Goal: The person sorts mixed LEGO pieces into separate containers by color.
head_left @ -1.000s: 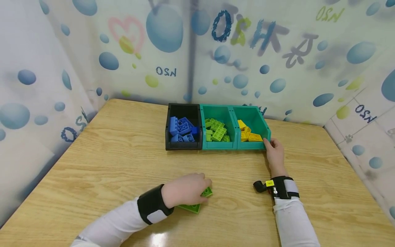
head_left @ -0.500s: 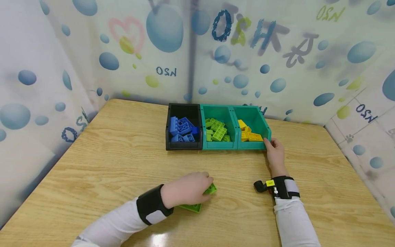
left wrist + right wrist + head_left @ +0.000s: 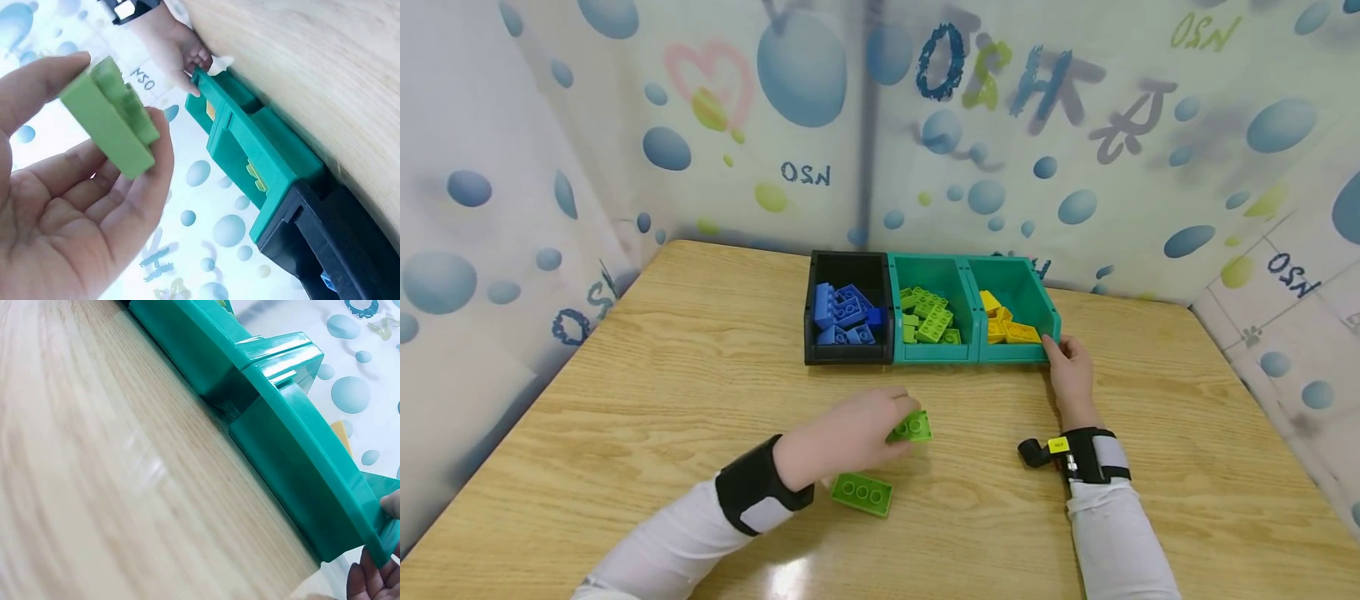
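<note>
A green toy brick [image 3: 112, 122] is pinched between the thumb and fingers of my left hand [image 3: 850, 433], raised over the middle of the table. Just below that hand, a longer green brick [image 3: 862, 494] lies on the wood with its hollow underside up. My right hand [image 3: 1070, 375] grips the front right corner of the teal bin [image 3: 1015, 354] that holds yellow bricks [image 3: 1019, 332]. In the right wrist view its thumb sits inside the rim and its fingers outside.
Left of that bin, a second teal bin [image 3: 934, 354] holds green bricks [image 3: 935, 322]. A black bin [image 3: 848, 355] with blue bricks [image 3: 848, 311] adjoins it. Behind the wooden table [image 3: 715, 333] hangs a patterned curtain [image 3: 820, 200].
My left hand has risen from the table and moved forward with the green brick, uncovering more of the longer brick below. My right hand stays on the bin corner.
</note>
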Motion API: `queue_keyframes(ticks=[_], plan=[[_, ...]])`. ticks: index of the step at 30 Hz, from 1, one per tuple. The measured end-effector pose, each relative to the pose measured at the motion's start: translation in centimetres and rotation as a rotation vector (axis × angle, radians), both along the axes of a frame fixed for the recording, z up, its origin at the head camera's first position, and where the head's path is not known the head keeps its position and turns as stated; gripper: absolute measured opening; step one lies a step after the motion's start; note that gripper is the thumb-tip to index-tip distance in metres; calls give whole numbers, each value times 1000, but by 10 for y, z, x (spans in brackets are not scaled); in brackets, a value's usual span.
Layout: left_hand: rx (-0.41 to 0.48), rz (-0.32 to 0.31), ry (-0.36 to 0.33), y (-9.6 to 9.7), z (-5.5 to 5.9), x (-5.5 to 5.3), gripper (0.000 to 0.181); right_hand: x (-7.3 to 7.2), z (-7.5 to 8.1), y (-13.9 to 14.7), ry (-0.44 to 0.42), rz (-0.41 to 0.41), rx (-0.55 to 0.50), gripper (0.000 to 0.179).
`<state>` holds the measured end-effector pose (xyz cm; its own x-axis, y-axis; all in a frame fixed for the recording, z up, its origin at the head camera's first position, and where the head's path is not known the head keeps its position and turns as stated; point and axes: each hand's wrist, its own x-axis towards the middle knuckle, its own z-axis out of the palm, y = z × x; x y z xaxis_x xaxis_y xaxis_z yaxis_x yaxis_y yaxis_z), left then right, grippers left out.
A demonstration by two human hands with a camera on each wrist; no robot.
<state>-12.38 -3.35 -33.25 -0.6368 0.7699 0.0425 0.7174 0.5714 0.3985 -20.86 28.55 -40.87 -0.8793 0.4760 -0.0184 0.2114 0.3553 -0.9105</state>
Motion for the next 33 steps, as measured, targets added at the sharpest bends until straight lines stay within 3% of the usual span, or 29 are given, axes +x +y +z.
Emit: queue_keyframes(ticks=[10, 23, 33], plan=[[52, 38, 15, -3, 4, -3, 39, 0, 3, -1, -13, 0, 4, 50], [166, 117, 25, -9, 2, -21, 37, 0, 2, -1, -3, -3, 8, 49], [244, 224, 87, 6, -4, -50, 42, 0, 2, -2, -4, -5, 11, 47]])
